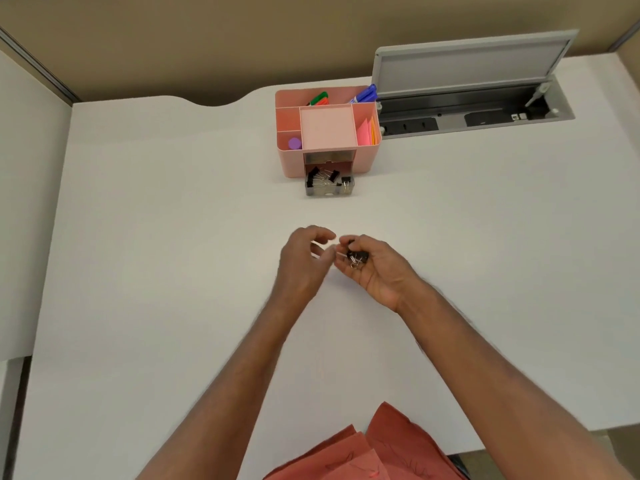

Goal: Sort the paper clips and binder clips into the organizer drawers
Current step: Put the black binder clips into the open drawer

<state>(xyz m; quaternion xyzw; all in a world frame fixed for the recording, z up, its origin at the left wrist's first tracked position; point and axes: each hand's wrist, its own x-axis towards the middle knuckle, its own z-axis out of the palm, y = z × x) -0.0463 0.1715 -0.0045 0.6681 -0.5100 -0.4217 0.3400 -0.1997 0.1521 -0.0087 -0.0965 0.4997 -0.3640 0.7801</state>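
The right hand [375,268] cups little black binder clips [356,258] with shiny silver handles. The left hand [304,258] beside it has loosely curled fingers, holding nothing.

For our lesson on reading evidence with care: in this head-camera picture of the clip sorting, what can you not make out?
- Clips in the right hand: curled fingers hide most; number and kinds unclear.
- Left hand: fingertips blurred; unclear whether they pinch anything.
- Open drawer of the pink organizer: clips too small to count.
- Upper drawer: contents hidden behind its hazy front.
- Reddish cloth: cut off by the bottom edge.
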